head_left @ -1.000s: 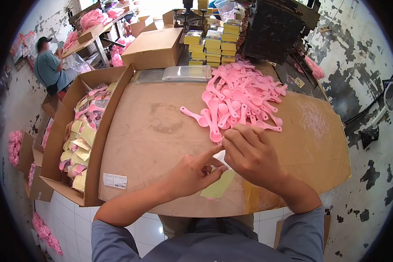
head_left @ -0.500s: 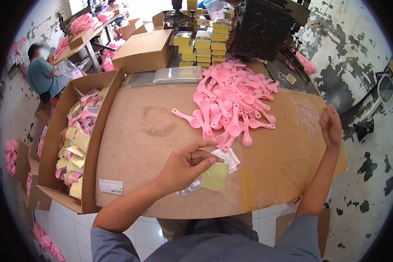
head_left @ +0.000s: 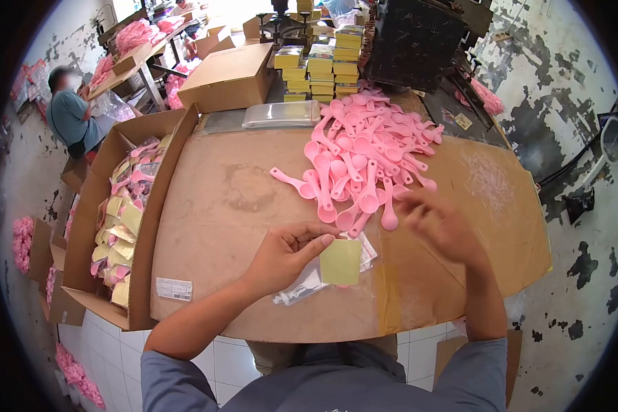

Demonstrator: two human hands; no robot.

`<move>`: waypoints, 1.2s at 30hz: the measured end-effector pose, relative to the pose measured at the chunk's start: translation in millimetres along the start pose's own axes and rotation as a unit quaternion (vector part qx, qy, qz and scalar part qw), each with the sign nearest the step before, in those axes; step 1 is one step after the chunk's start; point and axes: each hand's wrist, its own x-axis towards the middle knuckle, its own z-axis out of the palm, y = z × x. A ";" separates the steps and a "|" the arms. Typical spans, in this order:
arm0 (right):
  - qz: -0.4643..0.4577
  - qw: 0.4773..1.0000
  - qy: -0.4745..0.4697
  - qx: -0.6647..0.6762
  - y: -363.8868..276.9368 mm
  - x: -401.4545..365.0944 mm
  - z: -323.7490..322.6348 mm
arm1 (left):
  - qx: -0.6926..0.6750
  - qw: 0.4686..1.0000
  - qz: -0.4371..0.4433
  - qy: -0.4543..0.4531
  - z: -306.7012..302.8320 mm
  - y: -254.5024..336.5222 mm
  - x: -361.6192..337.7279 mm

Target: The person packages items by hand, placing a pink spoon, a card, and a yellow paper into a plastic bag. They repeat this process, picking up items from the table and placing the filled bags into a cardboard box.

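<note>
My left hand pinches the top of a pale yellow card between thumb and fingers. A trace of pink shows at the card's lower edge. Beneath it, clear plastic bags lie on the cardboard-covered table. My right hand is smeared by motion, just right of the near edge of a heap of pink measuring spoons; whether its fingers hold anything does not show.
On the left stands an open carton with several packets of yellow cards and pink spoons. Behind are a closed box, a stack of clear bags and stacked yellow cards. Thin plastic strips lie right. A person sits far left.
My right hand has swung left from the table's right edge to beside the spoon heap. The left hand has raised the yellow card slightly and still grips it.
</note>
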 end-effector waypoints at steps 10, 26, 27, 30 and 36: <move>0.081 0.937 -0.083 0.331 -5.2 12.4 72.4 | -0.028 0.999 0.013 0.030 5.2 0.3 -4.2; 0.080 0.904 -0.043 0.417 27.4 11.2 78.7 | 0.067 0.993 0.087 0.047 -0.5 -9.7 -2.8; 0.081 0.905 -0.047 0.414 27.8 11.2 78.1 | 0.068 0.993 0.089 0.036 -2.3 -10.2 -2.1; 0.081 0.909 -0.061 0.404 27.9 11.5 74.9 | 0.057 0.994 0.090 0.009 -7.0 -14.5 -0.3; 0.069 0.921 -0.074 0.376 23.7 12.4 67.9 | 0.048 0.995 0.091 -0.014 -10.8 -12.1 -0.7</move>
